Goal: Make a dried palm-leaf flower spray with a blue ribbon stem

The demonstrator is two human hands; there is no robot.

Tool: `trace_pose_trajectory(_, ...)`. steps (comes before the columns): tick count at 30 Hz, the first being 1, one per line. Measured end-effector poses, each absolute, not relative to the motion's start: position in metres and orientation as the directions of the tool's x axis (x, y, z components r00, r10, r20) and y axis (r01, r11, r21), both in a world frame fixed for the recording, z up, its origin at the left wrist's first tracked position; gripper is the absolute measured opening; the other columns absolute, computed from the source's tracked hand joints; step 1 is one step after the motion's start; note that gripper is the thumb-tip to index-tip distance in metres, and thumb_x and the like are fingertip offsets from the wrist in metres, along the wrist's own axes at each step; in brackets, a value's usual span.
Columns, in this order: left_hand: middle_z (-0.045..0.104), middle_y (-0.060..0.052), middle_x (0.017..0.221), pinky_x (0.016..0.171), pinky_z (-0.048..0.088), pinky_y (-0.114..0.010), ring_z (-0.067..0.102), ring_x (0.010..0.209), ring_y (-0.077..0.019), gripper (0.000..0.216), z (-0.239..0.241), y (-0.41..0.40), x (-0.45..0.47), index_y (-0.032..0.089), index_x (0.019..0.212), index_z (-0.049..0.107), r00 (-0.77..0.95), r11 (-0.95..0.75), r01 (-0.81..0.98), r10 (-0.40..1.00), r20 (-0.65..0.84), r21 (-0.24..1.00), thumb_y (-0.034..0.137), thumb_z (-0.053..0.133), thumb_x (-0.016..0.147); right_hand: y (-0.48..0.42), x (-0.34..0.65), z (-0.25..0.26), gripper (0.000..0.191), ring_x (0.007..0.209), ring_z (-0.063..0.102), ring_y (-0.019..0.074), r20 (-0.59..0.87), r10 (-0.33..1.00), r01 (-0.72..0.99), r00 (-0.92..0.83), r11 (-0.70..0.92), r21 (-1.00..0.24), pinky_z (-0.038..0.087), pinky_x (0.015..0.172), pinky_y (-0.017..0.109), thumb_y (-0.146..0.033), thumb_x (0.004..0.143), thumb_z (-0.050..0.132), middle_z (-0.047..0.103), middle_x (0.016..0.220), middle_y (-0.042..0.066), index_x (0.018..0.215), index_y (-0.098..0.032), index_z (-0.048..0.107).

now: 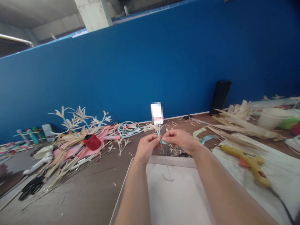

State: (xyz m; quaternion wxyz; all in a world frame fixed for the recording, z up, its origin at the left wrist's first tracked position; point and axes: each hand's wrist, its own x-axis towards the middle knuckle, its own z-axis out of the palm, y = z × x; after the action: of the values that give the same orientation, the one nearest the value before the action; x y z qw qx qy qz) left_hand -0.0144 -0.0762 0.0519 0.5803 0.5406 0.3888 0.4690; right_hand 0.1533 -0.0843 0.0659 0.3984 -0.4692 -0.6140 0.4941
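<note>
My left hand [148, 147] is closed in a pinch around the light blue stem of a pale corn-husk flower [156, 127]. Close beside it, my right hand [179, 140] pinches a light blue strip [164, 142] at the stem. The two sets of fingertips nearly meet, hiding part of the stem. A thin wire or thread hangs below them over a shallow white box [172, 162], where a small husk scrap [168, 178] lies.
Husk flowers [79, 118], a red thread spool [92, 142] and black scissors [32, 187] lie left. At right are a yellow glue gun [248, 161], husks [248, 126] and a white cup [273, 118]. A blue partition [150, 68] stands behind; part of another hand [3, 170] shows far left.
</note>
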Motion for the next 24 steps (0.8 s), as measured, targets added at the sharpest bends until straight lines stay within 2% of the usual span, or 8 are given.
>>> trace_pose_trajectory(3, 0.063, -0.003, 0.072, 0.062, 0.048, -0.025, 0.055, 0.061, -0.0109, 0.026, 0.052, -0.077, -0.012, 0.014, 0.080, 0.067, 0.239, -0.056, -0.057, 0.969, 0.068, 0.997, 0.035, 0.067, 0.065, -0.085, 0.153, 0.068, 0.025, 0.053, 0.039, 0.0088, 0.040, 0.986, 0.302, -0.164, 0.089, -0.949, 0.028, 0.050, 0.023, -0.041, 0.065, 0.063, 0.054, 0.060, -0.001, 0.072, -0.017, 0.065)
trace_pose_trajectory(7, 0.062, -0.003, 0.069, 0.059, 0.045, -0.023, 0.053, 0.059, -0.0108, 0.024, 0.048, -0.076, -0.010, 0.014, 0.079, 0.067, 0.215, -0.111, 0.034, 0.972, 0.101, 0.993, 0.035, 0.063, 0.066, -0.087, 0.152, 0.071, 0.021, 0.060, 0.047, 0.0115, 0.071, 0.991, 0.422, -0.112, 0.112, -0.900, 0.032, 0.054, 0.023, -0.036, 0.063, 0.062, 0.060, 0.062, 0.000, 0.070, -0.017, 0.067)
trace_pose_trajectory(12, 0.059, -0.001, 0.063, 0.053, 0.039, -0.021, 0.050, 0.056, -0.0104, 0.023, 0.042, -0.072, -0.009, 0.015, 0.076, 0.066, 0.150, -0.191, 0.158, 0.974, 0.167, 0.969, 0.036, 0.059, 0.069, -0.083, 0.150, 0.067, 0.023, 0.057, 0.046, 0.0114, 0.081, 0.990, 0.478, -0.115, 0.127, -0.869, 0.032, 0.052, 0.023, -0.036, 0.061, 0.061, 0.059, 0.061, -0.001, 0.073, -0.018, 0.068)
trace_pose_trajectory(17, 0.055, 0.001, 0.055, 0.049, 0.033, -0.020, 0.045, 0.052, -0.0094, 0.021, 0.046, -0.075, -0.007, 0.015, 0.069, 0.065, 0.076, -0.197, 0.274, 0.980, 0.183, 0.941, 0.034, 0.058, 0.068, -0.081, 0.148, 0.064, 0.023, 0.053, 0.043, 0.0101, 0.107, 0.988, 0.520, -0.107, 0.148, -0.841, 0.029, 0.048, 0.022, -0.038, 0.062, 0.059, 0.055, 0.057, -0.002, 0.071, -0.018, 0.067)
trace_pose_trajectory(24, 0.055, 0.001, 0.055, 0.048, 0.033, -0.020, 0.046, 0.053, -0.0098, 0.019, 0.052, -0.078, -0.006, 0.016, 0.068, 0.065, 0.036, -0.187, 0.310, 0.982, 0.185, 0.932, 0.033, 0.057, 0.066, -0.084, 0.143, 0.068, 0.020, 0.050, 0.041, 0.0096, 0.114, 0.990, 0.571, -0.084, 0.142, -0.808, 0.028, 0.045, 0.022, -0.035, 0.062, 0.058, 0.053, 0.053, -0.003, 0.069, -0.018, 0.066)
